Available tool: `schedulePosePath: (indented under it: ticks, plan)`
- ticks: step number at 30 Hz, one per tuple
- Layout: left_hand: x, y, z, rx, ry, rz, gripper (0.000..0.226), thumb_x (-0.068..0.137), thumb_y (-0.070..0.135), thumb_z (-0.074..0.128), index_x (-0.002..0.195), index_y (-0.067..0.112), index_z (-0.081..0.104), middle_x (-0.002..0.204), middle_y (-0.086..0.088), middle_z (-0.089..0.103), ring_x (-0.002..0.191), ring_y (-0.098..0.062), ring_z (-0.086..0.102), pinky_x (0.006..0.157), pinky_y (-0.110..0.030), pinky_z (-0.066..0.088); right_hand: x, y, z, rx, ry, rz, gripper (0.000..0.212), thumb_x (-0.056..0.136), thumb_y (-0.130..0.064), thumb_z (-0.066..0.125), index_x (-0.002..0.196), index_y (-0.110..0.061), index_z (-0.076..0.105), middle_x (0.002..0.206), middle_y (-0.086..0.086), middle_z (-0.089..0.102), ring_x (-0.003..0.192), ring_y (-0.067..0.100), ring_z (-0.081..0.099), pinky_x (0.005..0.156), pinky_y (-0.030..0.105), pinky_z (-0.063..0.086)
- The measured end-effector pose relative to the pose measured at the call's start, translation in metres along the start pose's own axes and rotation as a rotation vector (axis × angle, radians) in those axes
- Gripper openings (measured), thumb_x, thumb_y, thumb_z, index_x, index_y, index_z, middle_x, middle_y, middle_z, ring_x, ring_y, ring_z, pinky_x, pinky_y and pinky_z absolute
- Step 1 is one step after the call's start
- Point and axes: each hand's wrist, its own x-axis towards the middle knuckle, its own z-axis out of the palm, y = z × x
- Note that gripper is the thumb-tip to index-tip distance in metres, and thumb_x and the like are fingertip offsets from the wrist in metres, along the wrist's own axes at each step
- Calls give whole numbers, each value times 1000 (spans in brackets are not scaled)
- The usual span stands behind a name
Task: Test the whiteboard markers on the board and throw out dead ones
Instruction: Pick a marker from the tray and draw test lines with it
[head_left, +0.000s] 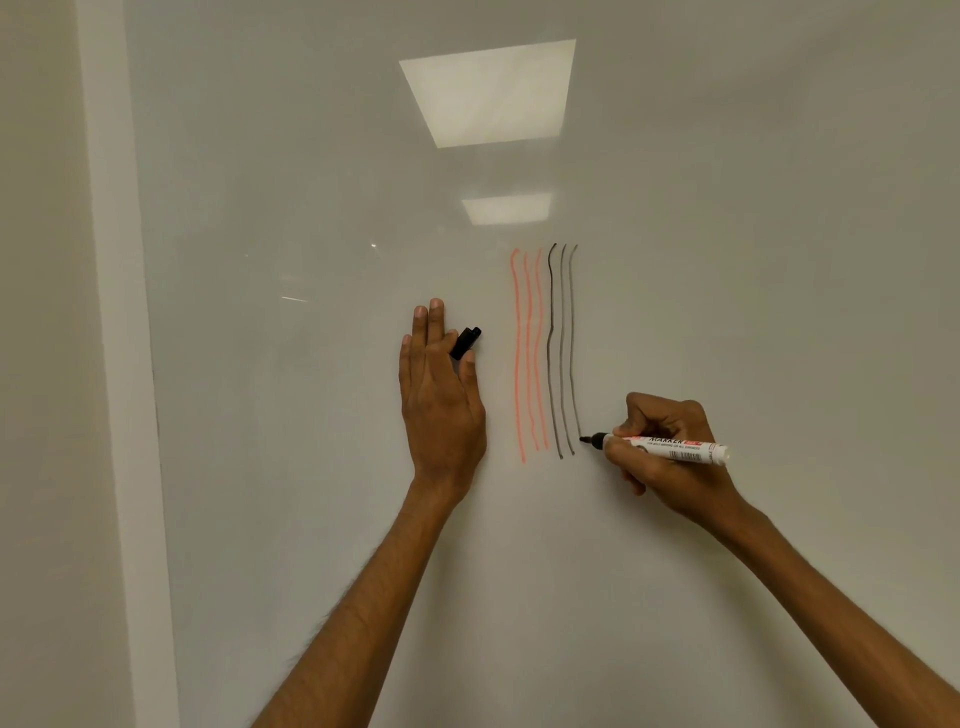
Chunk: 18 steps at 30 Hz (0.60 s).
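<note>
A white marker (675, 449) with a black tip lies nearly level in my right hand (662, 441), which grips its barrel; the tip touches the whiteboard (727, 260) at the foot of the rightmost black line (573, 353). Three black lines stand beside three faint orange-red lines (527, 358). My left hand (439, 400) rests flat against the board with straight fingers, and the black marker cap (466, 343) is pinched between its thumb and forefinger.
The board's pale left frame (124, 312) runs down the left side, with wall beyond it. Two ceiling lights (488, 93) reflect in the glossy surface above the lines.
</note>
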Motion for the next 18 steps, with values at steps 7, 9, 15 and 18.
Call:
schedulePosePath:
  ticks: [7, 9, 15, 18]
  plan:
    - [0, 4, -3, -33, -4, -19, 49, 105, 17, 39, 148, 28, 19, 159, -5, 30, 150, -18, 22, 125, -32, 13, -15, 10, 1, -61, -32, 12, 34, 73, -28, 64, 57, -4, 46, 49, 6, 53, 38, 27, 50, 37, 36, 44]
    - [0, 5, -3, -30, -24, -26, 49, 106, 16, 39, 149, 27, 19, 159, -5, 28, 151, -17, 21, 125, -33, 13, -16, 7, 1, -39, -38, 32, 31, 73, -25, 66, 57, -11, 44, 48, 3, 52, 37, 25, 49, 37, 31, 42]
    - [-6, -4, -15, -30, -223, -138, 46, 108, 17, 35, 152, 5, 32, 165, -1, 18, 152, -8, 9, 124, -23, 6, -13, -9, -3, 122, -87, 142, 23, 76, -6, 67, 64, -5, 47, 52, 6, 57, 39, 20, 52, 37, 31, 45]
    - [-15, 7, -38, -126, -307, -176, 47, 109, 20, 34, 153, 29, 20, 163, 8, 12, 151, -3, 9, 123, -18, 7, -11, -15, -5, 183, -77, 172, 23, 80, 5, 69, 68, 1, 49, 52, 8, 58, 38, 20, 52, 38, 22, 42]
